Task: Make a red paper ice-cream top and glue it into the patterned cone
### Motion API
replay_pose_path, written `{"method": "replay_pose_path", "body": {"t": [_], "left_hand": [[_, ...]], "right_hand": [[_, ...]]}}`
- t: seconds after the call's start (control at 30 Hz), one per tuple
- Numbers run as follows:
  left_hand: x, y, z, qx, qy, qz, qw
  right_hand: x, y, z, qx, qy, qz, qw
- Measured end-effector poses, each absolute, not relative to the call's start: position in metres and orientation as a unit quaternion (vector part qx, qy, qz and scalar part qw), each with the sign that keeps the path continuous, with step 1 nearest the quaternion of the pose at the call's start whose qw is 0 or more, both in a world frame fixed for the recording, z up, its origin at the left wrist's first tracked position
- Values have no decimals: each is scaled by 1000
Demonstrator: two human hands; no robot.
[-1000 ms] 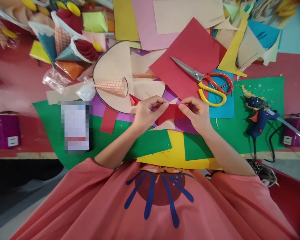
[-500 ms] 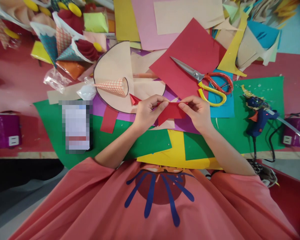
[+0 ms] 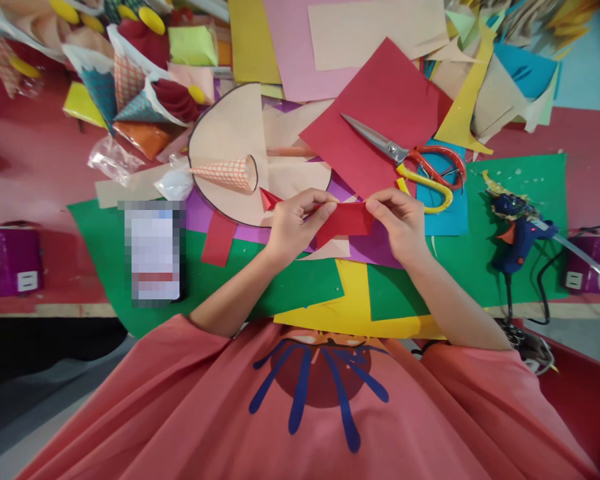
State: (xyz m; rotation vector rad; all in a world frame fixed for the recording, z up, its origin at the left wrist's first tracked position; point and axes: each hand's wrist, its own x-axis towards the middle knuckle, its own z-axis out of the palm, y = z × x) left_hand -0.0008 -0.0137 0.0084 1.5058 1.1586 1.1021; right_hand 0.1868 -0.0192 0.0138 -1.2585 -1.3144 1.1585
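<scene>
A small piece of red paper [image 3: 351, 218] is stretched between my two hands above the sheets on the table. My left hand [image 3: 300, 223] pinches its upper left edge between thumb and fingers. At the upper right corner, my right hand [image 3: 397, 220] pinches it the same way. Just left of my left hand lies a small folded red paper piece [image 3: 269, 199]. Behind it a checkered paper cone [image 3: 230, 175] rests on a round beige paper shape [image 3: 220, 130] with a dark edge. Scissors [image 3: 400, 157] with one red and one yellow handle lie on a red sheet [image 3: 375, 93] beyond my right hand.
A blue glue gun [image 3: 517, 240] with a clear stick lies at the right on green paper [image 3: 460, 267]. At the left is a phone [image 3: 155, 253], blurred out, near a red paper strip [image 3: 219, 239]. Paper cones [image 3: 97, 90] and scraps [image 3: 500, 93] crowd the back.
My right hand has shifted slightly right along the red paper's upper edge, now at its corner. The paper's lower edge hangs a little differently. My left hand keeps its place.
</scene>
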Motion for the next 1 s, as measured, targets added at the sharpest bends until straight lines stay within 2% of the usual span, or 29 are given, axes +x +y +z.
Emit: {"method": "replay_pose_path", "body": {"t": [0.47,0.8,1.0], "left_hand": [[6,-19,16,640,446,374,502],[-5,-10,11,521,453,466,553],[2,-16,14,645,435,400,483]], "right_hand": [[181,-27,12,-472,-606,508,390],[200,-11,14,-522,-539,420,511],[185,-22,17,-497,-586,478,426]]}}
